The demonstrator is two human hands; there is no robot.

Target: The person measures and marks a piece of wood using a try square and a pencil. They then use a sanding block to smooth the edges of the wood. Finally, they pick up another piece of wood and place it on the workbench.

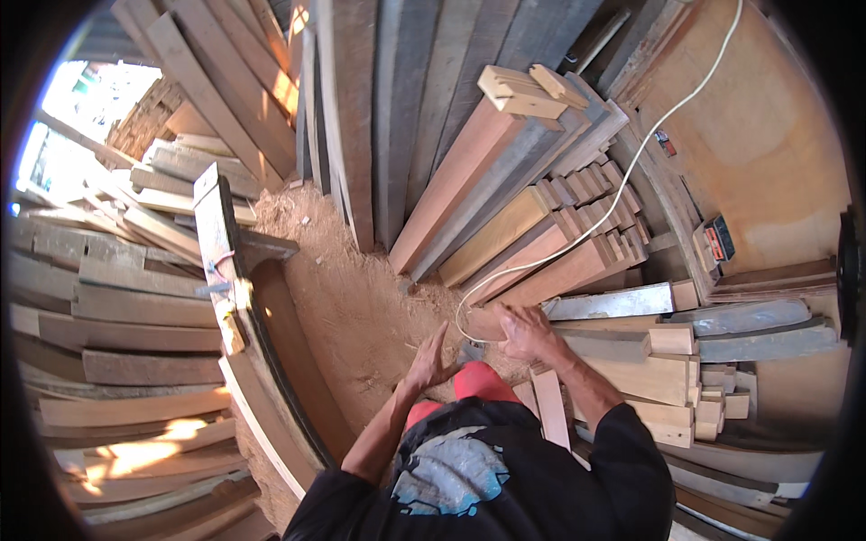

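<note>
My left hand (431, 362) is raised over my lap with its fingers stretched out and the thumb apart. Nothing shows in it. To its right, my right hand (528, 334) has its fingers partly bent and the thumb apart; no held thing is visible. A white cord (568, 248) comes down from the upper right and loops close by the right hand's fingers, where its end is hidden. A small dark grey thing (469, 351) lies between the hands, too unclear to name. Pale boards (550, 408) lie below my right wrist.
A long narrow wooden beam (271, 334) stands on my left. Sawdust (361, 311) covers the floor ahead. Thick timbers (465, 185) lean ahead, with cut wood blocks (523, 92) on top. Stacked planks (144, 334) fill the left; short beams (640, 379) are piled right.
</note>
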